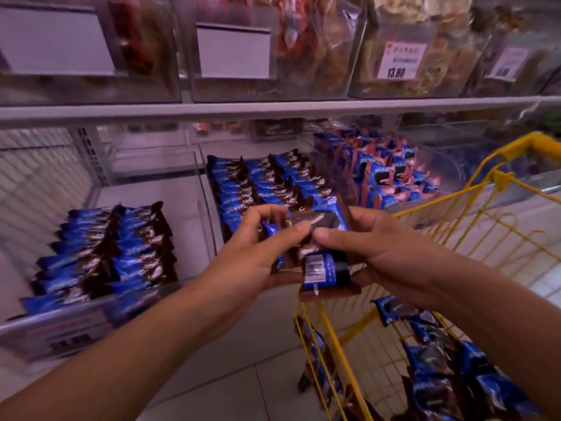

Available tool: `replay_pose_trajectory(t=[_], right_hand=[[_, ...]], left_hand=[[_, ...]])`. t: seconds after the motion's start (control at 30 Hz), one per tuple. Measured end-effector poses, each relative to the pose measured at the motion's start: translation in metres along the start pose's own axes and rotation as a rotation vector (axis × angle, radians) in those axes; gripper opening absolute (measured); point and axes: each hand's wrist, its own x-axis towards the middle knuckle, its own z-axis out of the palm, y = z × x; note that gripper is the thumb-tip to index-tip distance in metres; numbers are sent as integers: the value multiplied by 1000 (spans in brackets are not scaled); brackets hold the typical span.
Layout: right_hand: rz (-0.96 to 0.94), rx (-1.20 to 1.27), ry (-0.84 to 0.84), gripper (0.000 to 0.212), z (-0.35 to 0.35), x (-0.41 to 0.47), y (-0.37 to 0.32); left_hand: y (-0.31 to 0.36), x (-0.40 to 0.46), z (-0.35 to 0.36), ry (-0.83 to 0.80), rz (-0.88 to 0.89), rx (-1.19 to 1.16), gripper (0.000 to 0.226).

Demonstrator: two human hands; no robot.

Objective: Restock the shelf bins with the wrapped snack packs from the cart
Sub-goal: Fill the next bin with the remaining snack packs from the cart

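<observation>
Both hands hold a small stack of blue-and-brown wrapped snack packs (318, 265) in front of the lower shelf. My left hand (258, 247) grips the stack from the left, thumb on top. My right hand (373, 241) grips it from the right, thumb pressing the top pack. One pack hangs at the bottom with its barcode showing. Behind the hands, a clear middle bin (258, 183) holds rows of the same packs. A left bin (106, 256) holds two more rows. The yellow wire cart (455, 244) at the right carries more packs (449, 369).
A bin of blue-and-pink packs (391, 174) sits right of the middle bin. The upper shelf (273, 109) carries clear bins of other snacks with price tags (399, 60). A price strip (60, 335) runs along the lower shelf's front edge. Pale tiled floor lies below.
</observation>
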Motion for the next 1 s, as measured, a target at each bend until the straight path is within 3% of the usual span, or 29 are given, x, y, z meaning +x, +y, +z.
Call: replay_pose_trajectory(t=[0.13, 0.23, 0.33, 0.43, 0.5, 0.57, 0.67, 0.8, 0.87, 1.0], right_hand=[[-55, -115, 35, 35, 5, -2, 2], [-15, -81, 8, 45, -5, 0, 2], [2, 30, 92, 63, -21, 1, -2], [-170, 178, 153, 65, -22, -1, -7], [-374, 53, 220, 52, -13, -4, -9], [-617, -255, 296, 42, 0, -6, -11], [-848, -676, 355, 47, 16, -6, -12], [-796, -665, 245, 40, 24, -9, -10], [-747, -557, 174, 33, 29, -13, -10], [-644, -311, 199, 21, 42, -13, -13]], left_hand=[[-4, -1, -2, -28, 52, 117, 37], [-2, 2, -3, 44, 110, 34, 29], [7, 3, -12, 218, 166, -17, 39], [14, -1, -22, 308, 155, 45, 59], [14, -5, -20, 273, 112, -3, 68], [14, -9, -15, 210, 43, -121, 62], [14, -17, -11, 78, -49, -275, 45], [19, -23, -13, 74, -55, -406, 35], [24, -25, -16, 82, -44, -424, 41], [29, -27, -22, 72, -38, -420, 48]])
